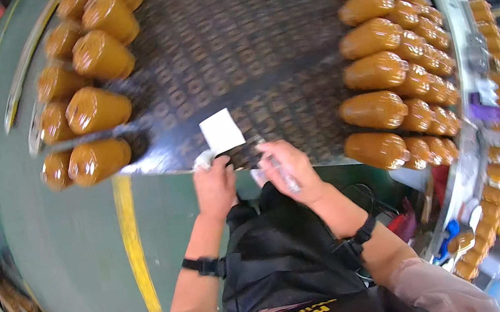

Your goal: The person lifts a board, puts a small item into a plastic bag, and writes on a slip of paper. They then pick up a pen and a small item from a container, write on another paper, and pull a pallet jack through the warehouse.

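Note:
A square white sheet of paper [222, 131] lies on the dark patterned table top [224, 47] near its front edge. Just below the sheet, my left hand [215, 185] is closed at the table edge on a crumpled white wad [204, 159], paper or cloth, I cannot tell which. To its right, my right hand [290, 167] is closed around a slim, silvery pen-like tool [285, 175]. One end of the tool points up toward the table, the other shows along the palm. A small whitish piece [259, 177] shows beside the right hand, partly hidden.
Glossy brown, film-wrapped cylinders [98, 109] stand along the table's left side. Several more rows of brown cylinders [375, 70] line the right side. Beyond them runs a pale bench [460, 79] with assorted items. A yellow line [137, 256] marks the green floor at left.

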`<state>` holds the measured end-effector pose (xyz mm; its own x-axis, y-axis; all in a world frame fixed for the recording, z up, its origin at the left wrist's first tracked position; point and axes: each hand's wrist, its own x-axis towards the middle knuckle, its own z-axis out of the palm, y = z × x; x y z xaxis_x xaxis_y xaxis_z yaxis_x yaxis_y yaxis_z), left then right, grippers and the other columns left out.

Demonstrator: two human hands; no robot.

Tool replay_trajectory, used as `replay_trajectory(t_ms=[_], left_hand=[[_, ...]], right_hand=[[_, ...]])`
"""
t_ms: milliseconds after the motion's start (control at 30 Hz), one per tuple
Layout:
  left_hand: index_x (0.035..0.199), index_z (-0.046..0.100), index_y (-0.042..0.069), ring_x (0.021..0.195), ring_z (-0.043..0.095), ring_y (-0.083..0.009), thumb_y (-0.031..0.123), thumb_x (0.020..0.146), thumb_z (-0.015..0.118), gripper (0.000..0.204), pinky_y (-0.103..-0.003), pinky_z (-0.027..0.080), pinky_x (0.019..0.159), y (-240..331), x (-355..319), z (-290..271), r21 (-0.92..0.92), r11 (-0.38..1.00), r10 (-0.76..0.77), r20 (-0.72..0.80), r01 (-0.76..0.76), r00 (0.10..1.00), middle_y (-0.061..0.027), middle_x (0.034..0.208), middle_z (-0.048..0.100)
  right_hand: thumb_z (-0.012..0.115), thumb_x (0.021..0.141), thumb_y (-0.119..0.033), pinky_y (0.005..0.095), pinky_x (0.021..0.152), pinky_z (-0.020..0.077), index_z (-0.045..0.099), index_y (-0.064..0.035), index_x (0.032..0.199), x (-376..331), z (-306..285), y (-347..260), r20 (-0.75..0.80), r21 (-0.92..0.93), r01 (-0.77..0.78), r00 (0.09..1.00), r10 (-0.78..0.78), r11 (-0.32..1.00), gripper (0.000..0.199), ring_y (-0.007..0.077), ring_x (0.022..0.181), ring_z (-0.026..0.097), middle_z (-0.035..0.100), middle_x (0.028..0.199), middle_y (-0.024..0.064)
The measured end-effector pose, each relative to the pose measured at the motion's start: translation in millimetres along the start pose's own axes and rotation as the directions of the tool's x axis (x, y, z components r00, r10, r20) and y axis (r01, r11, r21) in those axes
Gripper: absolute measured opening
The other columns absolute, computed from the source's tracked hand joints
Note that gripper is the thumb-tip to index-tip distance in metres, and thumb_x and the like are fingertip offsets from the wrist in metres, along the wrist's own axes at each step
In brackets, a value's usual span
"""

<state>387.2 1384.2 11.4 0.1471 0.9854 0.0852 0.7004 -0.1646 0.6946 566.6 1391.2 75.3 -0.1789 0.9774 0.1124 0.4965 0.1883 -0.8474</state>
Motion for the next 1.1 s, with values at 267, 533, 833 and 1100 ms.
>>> replay_trajectory(t_ms=[267,533,833,1100], left_hand=[[0.087,0.057,0.001,0.083,0.051,-0.0346,0.012,0.084,0.057,0.012,-0.041,0.040,0.079,300,1,-88,-0.183,0.979,-0.027,0.304,0.086,0.952,-0.0183,0.086,0.056],[0.081,0.057,-0.002,0.074,0.050,-0.0306,0.015,0.085,0.057,0.017,-0.038,0.041,0.070,550,-52,-118,-0.204,0.979,0.084,0.468,0.015,0.880,-0.0160,0.074,0.054],[0.078,0.059,-0.001,0.059,0.053,-0.0233,0.013,0.081,0.059,0.014,-0.034,0.041,0.057,873,-70,-2,-0.208,0.970,0.211,0.479,-0.124,0.852,-0.0132,0.065,0.055],[0.081,0.061,-0.002,0.068,0.059,-0.0272,0.015,0.082,0.058,0.017,-0.035,0.045,0.062,1232,-39,199,-0.165,0.946,0.323,0.554,-0.279,0.767,-0.0151,0.074,0.061]], right_hand=[[0.063,0.079,-0.007,0.0407,0.064,0.0460,0.051,-0.0014,0.107,-69,-284,-161,-0.102,-0.094,0.064,0.992,-0.073,0.994,0.031,0.0349,0.074,0.055,0.053,0.082,0.0162],[0.066,0.076,-0.008,0.0366,0.079,0.0484,0.059,-0.0012,0.081,-246,-586,-278,-0.401,-0.222,-0.104,0.916,0.007,0.970,0.012,0.0315,0.093,0.057,0.053,0.107,0.0186],[0.058,0.072,0.003,0.0350,0.068,0.0481,0.059,-0.0037,0.098,-465,-990,-215,-0.815,-0.285,-0.435,0.579,0.023,0.854,0.026,0.0335,0.079,0.058,0.058,0.094,0.0156],[0.059,0.080,-0.011,0.0381,0.065,0.0479,0.059,-0.0069,0.106,-546,-1512,-104,-0.939,-0.275,-0.622,0.339,-0.064,0.733,0.027,0.0344,0.072,0.061,0.063,0.086,0.0128]])
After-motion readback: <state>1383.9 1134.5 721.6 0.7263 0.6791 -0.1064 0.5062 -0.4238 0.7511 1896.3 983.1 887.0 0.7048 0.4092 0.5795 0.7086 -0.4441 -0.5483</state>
